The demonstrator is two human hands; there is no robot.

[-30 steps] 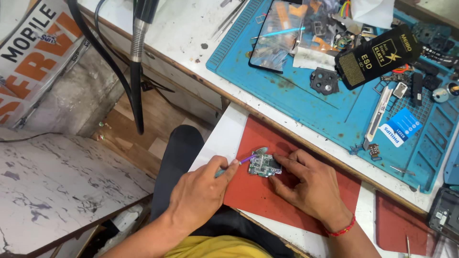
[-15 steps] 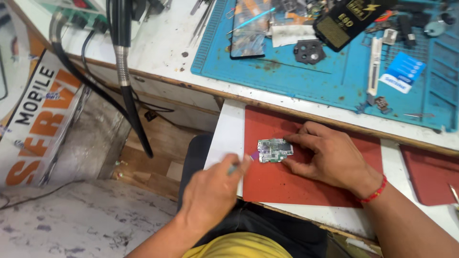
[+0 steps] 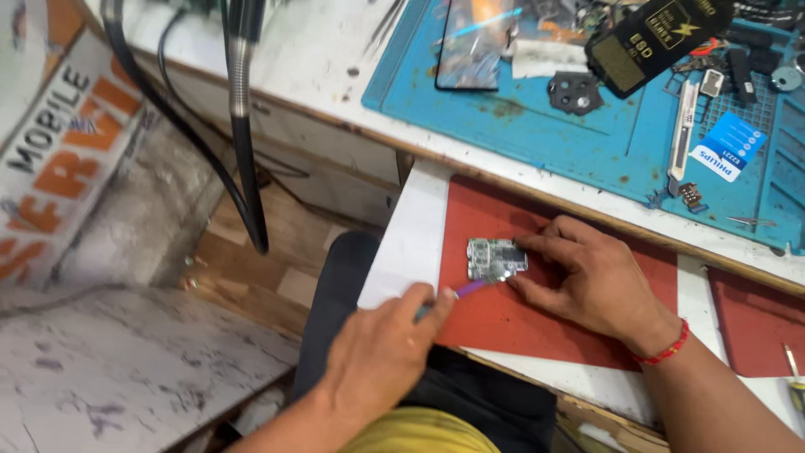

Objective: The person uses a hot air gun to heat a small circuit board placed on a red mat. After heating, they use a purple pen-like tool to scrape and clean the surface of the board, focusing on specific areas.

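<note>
The left hand (image 3: 377, 352) has its fingers clenched around a thin tool with a purple tip (image 3: 466, 289); the tip sticks out past the fingertips and reaches the lower left corner of a small green circuit board (image 3: 495, 258). The right hand (image 3: 591, 281) lies flat, fingers spread, and grasps nothing: its fingertips press on the board's right edge, with the thumb just below the board. The board lies on a red mat (image 3: 503, 319), directly between the fingers of the two hands. The mat covers a white pull-out counter (image 3: 411, 243). A red thread bracelet (image 3: 664, 351) circles the right wrist. Well beyond the right fingers, a blue work mat (image 3: 537, 126) carries a phone with a dark screen (image 3: 474, 42), a black battery (image 3: 654, 33), a utility knife (image 3: 681, 138) and a blue card (image 3: 728, 147).
</note>
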